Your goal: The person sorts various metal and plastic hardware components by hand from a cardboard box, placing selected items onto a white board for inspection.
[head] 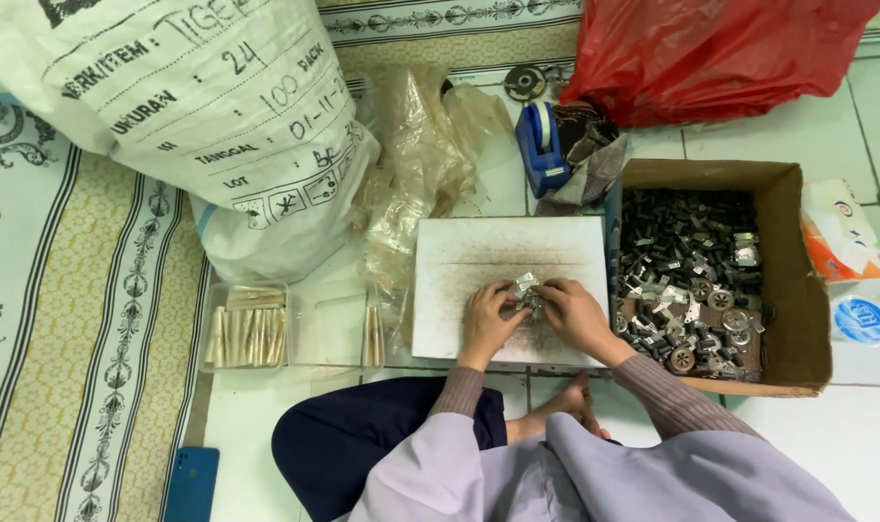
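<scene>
A small cluster of shiny metal pieces [525, 293] is gripped between both hands: the left hand [486, 319] is curled around it from the left, and the right hand [575, 314] is closed on it from the right, fingertips meeting over the pieces. The cluster sits between the 2 hands, partly hidden by the fingers, so its exact shape cannot be told.

Beneath the hands, a white board [469, 261] smudged with dark dust is laid flat on the floor, and the hands are held just above its near half. Nearer than the hands, striped sleeves and a lilac garment are seen, with a bare foot [556, 411] tucked under the wrists.

Just right of the right hand, an open cardboard box [797, 290] is placed, filled with dark and silvery metal parts [691, 280]. Left of the left hand, a clear plastic tray [304, 333] is set with bundles of pale packets [246, 333] in it. Far to the lower left, a blue phone [190, 483] lies on the floor.

Beyond the hands, crumpled clear plastic bags [416, 164] are heaped, and a blue tape dispenser [541, 145] stands past the board. Farther off, a large white sack [198, 106] is seen up and left, and a red plastic bag [710, 48] up and right.
</scene>
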